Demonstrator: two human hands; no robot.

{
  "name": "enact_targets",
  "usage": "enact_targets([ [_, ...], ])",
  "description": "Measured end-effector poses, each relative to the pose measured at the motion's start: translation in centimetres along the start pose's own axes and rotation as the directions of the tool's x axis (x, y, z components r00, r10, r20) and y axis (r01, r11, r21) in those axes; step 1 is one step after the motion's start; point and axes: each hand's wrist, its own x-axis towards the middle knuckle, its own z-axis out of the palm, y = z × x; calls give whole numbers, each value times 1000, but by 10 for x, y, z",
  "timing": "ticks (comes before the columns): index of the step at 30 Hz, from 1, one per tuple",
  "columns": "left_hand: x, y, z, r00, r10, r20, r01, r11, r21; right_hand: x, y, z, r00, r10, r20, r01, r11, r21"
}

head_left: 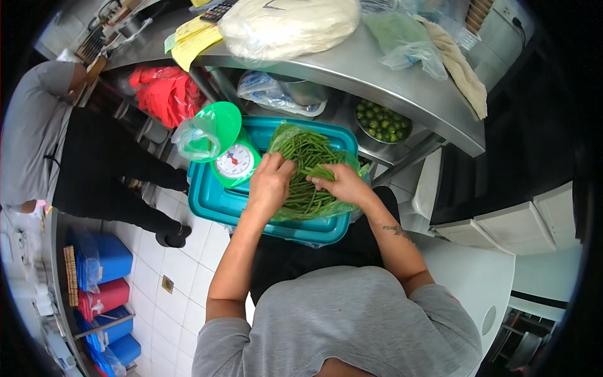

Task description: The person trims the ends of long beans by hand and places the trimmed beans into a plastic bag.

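Note:
Long green beans (304,199) lie heaped in a clear green plastic bag on a teal lid or tub (206,203). My left hand (271,177) is closed at the left side of the heap, its fingertips bent down; what they grip is hidden. My right hand (339,182) holds a short bunch of green beans (317,171) over the heap. Left of the beans stands a green kitchen scale (233,160) with a round dial, and a clear plastic bag (195,137) sits on its green pan.
A steel counter (389,63) above holds a big white bagged bundle (287,28). A bowl of limes (383,120) and red bags (164,94) sit beneath. Another person (113,163) bends at the left, near stacked blue and red bins (107,257).

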Motion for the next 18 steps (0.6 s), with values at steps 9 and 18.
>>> enact_targets([
  [9, -1, -17, 36, 816, -554, -165, 406, 753, -518, 3, -2, 30, 995, 96, 35, -75, 460, 885],
  [18, -12, 12, 37, 765, -410, 496, 639, 390, -663, 14, 24, 18, 963, 111, -248, 213, 257, 943],
])
